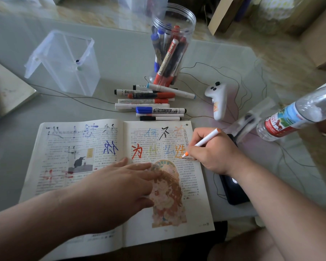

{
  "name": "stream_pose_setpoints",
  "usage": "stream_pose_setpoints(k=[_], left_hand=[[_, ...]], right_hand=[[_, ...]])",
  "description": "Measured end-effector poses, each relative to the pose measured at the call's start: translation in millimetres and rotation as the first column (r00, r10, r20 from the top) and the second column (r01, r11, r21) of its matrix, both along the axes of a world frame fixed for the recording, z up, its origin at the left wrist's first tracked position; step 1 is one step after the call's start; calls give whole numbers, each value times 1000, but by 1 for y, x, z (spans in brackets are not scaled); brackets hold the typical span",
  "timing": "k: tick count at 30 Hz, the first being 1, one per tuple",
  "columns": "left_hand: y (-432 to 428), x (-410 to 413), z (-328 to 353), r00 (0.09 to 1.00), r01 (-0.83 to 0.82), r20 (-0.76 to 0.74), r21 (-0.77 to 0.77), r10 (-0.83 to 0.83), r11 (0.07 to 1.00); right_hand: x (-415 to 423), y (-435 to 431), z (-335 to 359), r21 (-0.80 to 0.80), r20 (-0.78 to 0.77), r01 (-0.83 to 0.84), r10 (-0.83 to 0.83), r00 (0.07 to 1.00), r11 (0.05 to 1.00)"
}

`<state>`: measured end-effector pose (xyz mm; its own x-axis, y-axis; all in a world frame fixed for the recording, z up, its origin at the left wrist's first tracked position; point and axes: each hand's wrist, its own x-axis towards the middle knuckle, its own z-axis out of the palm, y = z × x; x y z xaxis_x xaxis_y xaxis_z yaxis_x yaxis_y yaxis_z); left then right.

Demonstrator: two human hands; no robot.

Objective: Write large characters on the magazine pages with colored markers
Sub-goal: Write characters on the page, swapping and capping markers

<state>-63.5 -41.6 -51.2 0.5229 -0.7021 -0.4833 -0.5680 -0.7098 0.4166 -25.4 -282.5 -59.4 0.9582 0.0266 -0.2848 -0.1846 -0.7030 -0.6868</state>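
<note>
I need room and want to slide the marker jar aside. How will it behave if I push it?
The jar is tall, clear plastic, so probably light and apt to tip if pushed high. The markers inside lean and would likely shift.

one head-worn wide-angle view looks forward and down, close over the table (120,59).

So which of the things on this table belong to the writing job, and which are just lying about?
In use: magazine, held down by the left hand; orange marker, gripped by the right hand; loose markers; jar of markers.
Lying about: water bottle; white controller; clear box; flat black device.
</note>
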Motion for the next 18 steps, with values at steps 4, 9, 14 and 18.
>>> stream_pose_setpoints(k=[4,9,14,18], left_hand=[[2,0,-3,1000,7,14,-24,-6,1000],[3,3,-5,998,-44,43,-122,50,992],[12,15,-4,932,-248,148,-401,330,882],[15,23,13,822,-485,55,-455,567,747]], right_hand=[[2,-2,-1,-132,48,6,1,999,991],[4,-6,-3,-171,79,9,4,997,985],[3,6,18,315,162,28,-83,983,949],[-2,29,31,654,123,-58,-30,992,754]])
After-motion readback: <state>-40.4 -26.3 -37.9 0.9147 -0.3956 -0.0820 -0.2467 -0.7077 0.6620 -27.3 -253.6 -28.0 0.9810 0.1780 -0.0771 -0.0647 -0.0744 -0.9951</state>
